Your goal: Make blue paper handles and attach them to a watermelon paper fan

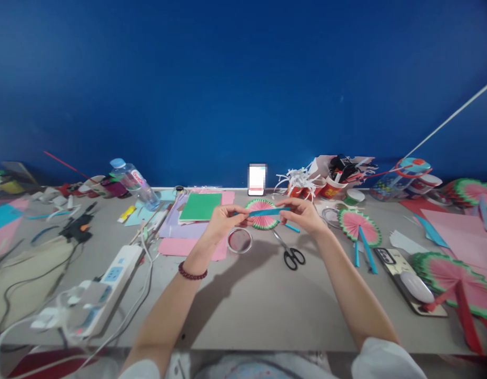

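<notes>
Between both hands a narrow blue paper strip (269, 212) is stretched level above the table. My left hand (224, 218) pinches its left end, and my right hand (303, 215) pinches the right end. Directly behind the strip is a round pleated paper fan (262, 222), pink with a green scalloped edge; whether it touches the strip I cannot tell. Black-handled scissors (294, 258) lie below, their blades pointing toward the fan. A roll of clear tape (239, 240) rests near my left hand. A short blue piece (292, 228) lies under my right hand.
Left are green paper (200, 206), a tilted water bottle (136, 181), a power strip (112, 287) with cables and a glue gun (78, 225). A lit phone (257, 180) stands against the blue wall. Right are finished-looking fans (360, 227), cups of paper strips (300, 184) and a mouse (416, 287).
</notes>
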### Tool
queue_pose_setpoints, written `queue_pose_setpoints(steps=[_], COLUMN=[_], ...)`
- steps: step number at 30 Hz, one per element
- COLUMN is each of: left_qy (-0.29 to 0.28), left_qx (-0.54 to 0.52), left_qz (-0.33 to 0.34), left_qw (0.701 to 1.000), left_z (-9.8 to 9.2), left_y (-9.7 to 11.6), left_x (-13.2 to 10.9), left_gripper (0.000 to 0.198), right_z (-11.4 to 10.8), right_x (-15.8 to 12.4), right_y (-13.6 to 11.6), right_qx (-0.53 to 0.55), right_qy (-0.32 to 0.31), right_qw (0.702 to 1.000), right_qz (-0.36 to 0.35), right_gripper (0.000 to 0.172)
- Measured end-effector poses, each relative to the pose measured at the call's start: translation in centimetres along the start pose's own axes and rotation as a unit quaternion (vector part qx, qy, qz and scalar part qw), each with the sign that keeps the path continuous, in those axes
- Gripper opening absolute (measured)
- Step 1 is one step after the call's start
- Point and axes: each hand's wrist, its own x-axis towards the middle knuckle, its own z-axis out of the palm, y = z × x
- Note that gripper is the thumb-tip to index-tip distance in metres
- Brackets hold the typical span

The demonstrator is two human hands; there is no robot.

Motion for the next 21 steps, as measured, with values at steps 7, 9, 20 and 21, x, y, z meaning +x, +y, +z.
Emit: queue_pose_setpoints(steps=[7, 9, 20, 21], left_qy=[-0.01, -0.017, -0.056, -0.061], left_qx=[0.005, 0.008, -0.026, -0.031], left_qz=[-0.002, -0.002, -0.041, -0.045], left_qw=[1.0, 1.0, 0.997, 0.997], left_z=[0.5, 0.7, -0.5, -0.6], left_y=[-0.6, -0.7, -0.4, -0.4], left_x=[0.0, -0.1, 0.1, 0.1], left_gripper=[0.019, 0.019, 0.024, 0.023], right_z=[1.2, 1.5, 0.3, 0.1], right_x=[-0.1, -0.2, -0.3, -0.3], right_y=[0.0, 0.1, 0.8, 0.7], right_qx=[-0.12, -0.114, -0.022, -0.014], right_qy=[-0.002, -0.005, -0.058, -0.067], right_qw=[0.992, 0.993, 0.998, 0.997], right_qz=[-0.05, -0.023, -0.022, -0.024], right_gripper=[0.029, 0.024, 0.024, 0.025])
